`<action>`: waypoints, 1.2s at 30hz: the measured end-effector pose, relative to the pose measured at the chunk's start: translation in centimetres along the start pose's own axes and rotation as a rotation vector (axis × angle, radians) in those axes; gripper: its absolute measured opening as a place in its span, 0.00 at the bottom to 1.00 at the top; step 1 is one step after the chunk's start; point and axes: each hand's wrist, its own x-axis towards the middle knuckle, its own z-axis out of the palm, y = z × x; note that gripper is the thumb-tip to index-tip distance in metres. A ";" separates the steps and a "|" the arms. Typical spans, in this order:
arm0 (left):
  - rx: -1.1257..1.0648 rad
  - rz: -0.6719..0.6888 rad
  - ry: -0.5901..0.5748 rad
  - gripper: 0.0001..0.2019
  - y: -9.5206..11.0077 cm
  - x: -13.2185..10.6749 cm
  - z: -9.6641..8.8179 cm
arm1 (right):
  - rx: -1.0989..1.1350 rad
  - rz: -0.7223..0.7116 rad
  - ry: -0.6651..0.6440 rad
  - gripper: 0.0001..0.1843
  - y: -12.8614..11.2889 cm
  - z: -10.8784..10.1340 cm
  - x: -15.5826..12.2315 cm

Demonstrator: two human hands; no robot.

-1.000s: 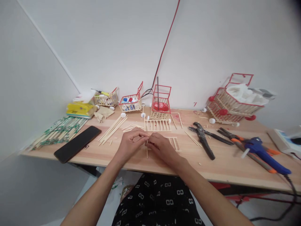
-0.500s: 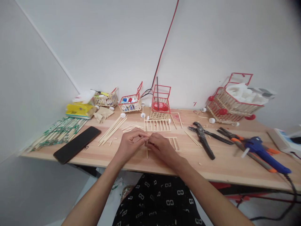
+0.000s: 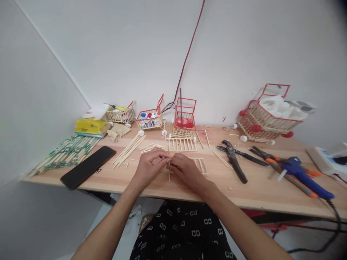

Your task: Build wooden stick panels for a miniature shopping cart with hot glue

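My left hand (image 3: 150, 167) and my right hand (image 3: 185, 170) meet over the wooden table (image 3: 260, 189), fingertips pinched together on a small frame of thin wooden sticks (image 3: 169, 172). One stick of it points toward me below the fingers. A flat ladder-like stick panel (image 3: 200, 164) lies just right of my right hand. Another stick panel (image 3: 181, 144) rests beyond my hands.
A black phone (image 3: 87, 167) and wrapped chopsticks (image 3: 65, 153) lie at left, loose sticks (image 3: 129, 148) beside them. Small red stick carts (image 3: 185, 117) line the wall; a bigger cart (image 3: 268, 115) is at right. Black pliers (image 3: 234, 160) and a blue glue gun (image 3: 305, 175) lie right.
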 end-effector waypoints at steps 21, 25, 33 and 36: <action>-0.055 -0.012 0.004 0.03 -0.4 0.1 0.1 | 0.005 -0.005 0.009 0.09 0.0 -0.1 0.1; -0.038 -0.013 -0.001 0.03 -0.5 0.1 0.1 | 0.002 -0.005 0.011 0.09 0.0 0.0 0.1; -0.032 -0.047 0.030 0.09 -0.3 0.1 0.1 | -0.009 0.003 0.000 0.09 -0.2 -0.1 0.1; -0.036 -0.055 0.016 0.09 -0.5 0.0 0.1 | 0.001 -0.004 0.005 0.08 0.0 0.0 0.1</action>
